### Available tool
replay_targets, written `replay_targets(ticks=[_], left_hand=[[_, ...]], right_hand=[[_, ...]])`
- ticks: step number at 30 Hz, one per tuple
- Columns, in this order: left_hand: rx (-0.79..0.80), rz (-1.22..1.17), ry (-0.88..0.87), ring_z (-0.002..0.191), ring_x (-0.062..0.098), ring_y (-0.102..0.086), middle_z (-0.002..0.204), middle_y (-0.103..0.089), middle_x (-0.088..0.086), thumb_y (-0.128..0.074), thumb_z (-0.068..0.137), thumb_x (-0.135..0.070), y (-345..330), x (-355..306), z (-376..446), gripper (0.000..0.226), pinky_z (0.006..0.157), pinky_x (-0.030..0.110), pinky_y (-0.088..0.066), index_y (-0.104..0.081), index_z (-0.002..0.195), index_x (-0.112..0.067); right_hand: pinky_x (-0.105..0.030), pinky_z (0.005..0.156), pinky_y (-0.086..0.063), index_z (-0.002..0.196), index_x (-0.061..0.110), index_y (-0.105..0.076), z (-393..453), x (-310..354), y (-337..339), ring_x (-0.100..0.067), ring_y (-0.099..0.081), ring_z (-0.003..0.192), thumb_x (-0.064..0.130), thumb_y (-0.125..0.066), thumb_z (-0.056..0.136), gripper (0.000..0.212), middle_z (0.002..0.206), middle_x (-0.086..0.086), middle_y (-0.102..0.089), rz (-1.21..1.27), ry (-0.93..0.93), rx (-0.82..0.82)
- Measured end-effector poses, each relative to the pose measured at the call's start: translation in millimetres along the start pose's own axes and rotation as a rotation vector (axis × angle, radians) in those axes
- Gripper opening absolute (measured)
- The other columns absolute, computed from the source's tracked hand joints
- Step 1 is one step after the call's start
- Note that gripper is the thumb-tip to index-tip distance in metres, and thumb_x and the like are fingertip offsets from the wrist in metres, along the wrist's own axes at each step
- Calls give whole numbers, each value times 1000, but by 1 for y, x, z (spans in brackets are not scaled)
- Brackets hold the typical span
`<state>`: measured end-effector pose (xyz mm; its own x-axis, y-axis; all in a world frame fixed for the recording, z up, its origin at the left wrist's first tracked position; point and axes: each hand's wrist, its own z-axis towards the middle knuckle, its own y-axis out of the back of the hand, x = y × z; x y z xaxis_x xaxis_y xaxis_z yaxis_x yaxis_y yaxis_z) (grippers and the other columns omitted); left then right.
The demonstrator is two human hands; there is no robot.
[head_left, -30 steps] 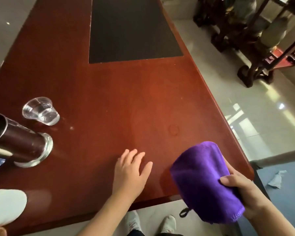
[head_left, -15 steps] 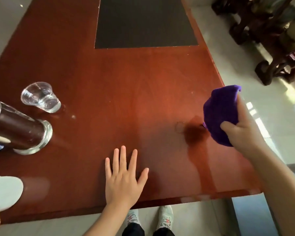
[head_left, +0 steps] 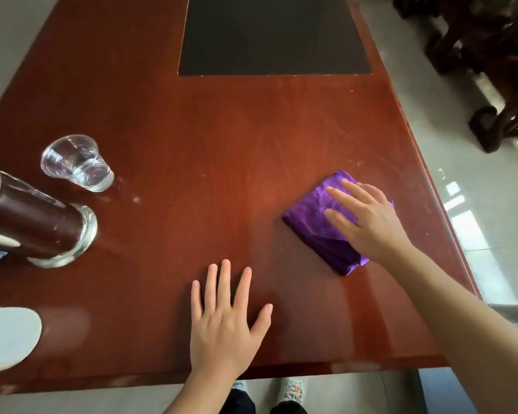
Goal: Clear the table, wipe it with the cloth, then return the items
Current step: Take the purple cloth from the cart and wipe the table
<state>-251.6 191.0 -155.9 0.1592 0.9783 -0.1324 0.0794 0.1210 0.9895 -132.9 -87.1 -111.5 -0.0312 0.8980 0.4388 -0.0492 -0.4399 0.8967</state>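
A folded purple cloth (head_left: 314, 213) lies flat on the red-brown wooden table (head_left: 216, 138), toward its right edge. My right hand (head_left: 368, 219) presses down on top of the cloth with fingers spread. My left hand (head_left: 225, 321) rests flat on the table near the front edge, fingers apart, holding nothing. At the left stand a clear plastic cup (head_left: 77, 162) and a dark brown tumbler with a glass base (head_left: 39, 231). A white object (head_left: 6, 336) is partly cut off at the lower left edge.
A dark rectangular inlay (head_left: 272, 34) fills the table's far middle. Dark carved wooden furniture (head_left: 491, 55) stands on the tiled floor to the right. My shoes (head_left: 293, 389) show below the table's front edge.
My right hand brought the purple cloth up from beside the table and laid it flat on the tabletop, now pressing on it. My left hand stayed flat on the table.
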Motion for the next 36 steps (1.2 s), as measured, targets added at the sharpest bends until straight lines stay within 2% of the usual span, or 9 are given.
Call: replay_targets(ticks=[1,3,5,10,17,21,25,29,36], left_hand=[[-2,0,1,145,33,-25,154,-35,16,-37,91,-63,0,0,0,67,115,57,-22,-45,144,-22],[-5,3,1,146,33,-25,154,-34,16,-36,91,-63,-1,0,-1,67,115,57,-21,-44,144,-23],[-14,4,-1,145,33,-26,154,-35,16,-36,91,-63,-1,1,0,67,115,57,-21,-44,144,-23],[-24,11,-10,145,34,-25,154,-34,17,-37,91,-62,-3,0,-1,67,115,58,-20,-44,145,-22],[-42,35,3,146,32,-25,153,-36,18,-35,92,-63,-4,0,-1,71,114,58,-24,-48,141,-14],[-57,42,16,145,31,-28,153,-37,17,-36,91,-63,-5,0,-1,74,115,56,-22,-46,142,-10],[-70,41,16,145,31,-28,153,-37,16,-35,92,-63,-3,-1,-1,74,115,55,-23,-45,143,-9],[-78,42,4,145,32,-27,154,-35,16,-36,92,-62,-1,-2,-1,74,115,55,-22,-44,143,-10],[-35,32,13,145,32,-26,154,-35,17,-35,90,-62,0,-2,-1,75,116,56,-20,-43,144,-10]], right_hand=[[-50,113,-25,142,37,-50,3,-1,-5,-36,-29,142,66,-44,88,62,154,-2,-41,-87,39,77],[-55,118,-5,149,48,-29,2,-4,-16,-31,-5,150,85,-28,78,80,164,1,-17,-218,43,258],[-55,118,3,150,52,-18,-1,-10,-25,-29,4,150,94,-19,72,89,166,3,-7,-257,19,280],[-60,116,-1,151,50,-19,-19,24,-40,-36,2,149,93,-14,74,88,165,0,-11,-300,-29,223],[-65,113,0,150,43,-33,-5,125,-93,-44,-3,147,69,-33,87,68,164,-4,-20,-237,149,207],[-61,115,-5,150,30,-39,5,128,-101,-44,-11,147,50,-34,93,60,160,-7,-29,-263,277,186],[-57,117,-4,151,36,-34,9,121,-100,-42,-9,148,47,-32,96,57,162,-5,-25,-239,287,203],[-55,117,-6,151,34,-34,17,99,-86,-40,-13,147,42,-38,95,57,161,-4,-27,-250,181,183],[-53,117,-7,154,25,-28,-1,-3,-33,-39,-8,148,34,-38,99,57,163,-6,-20,-278,-248,54]])
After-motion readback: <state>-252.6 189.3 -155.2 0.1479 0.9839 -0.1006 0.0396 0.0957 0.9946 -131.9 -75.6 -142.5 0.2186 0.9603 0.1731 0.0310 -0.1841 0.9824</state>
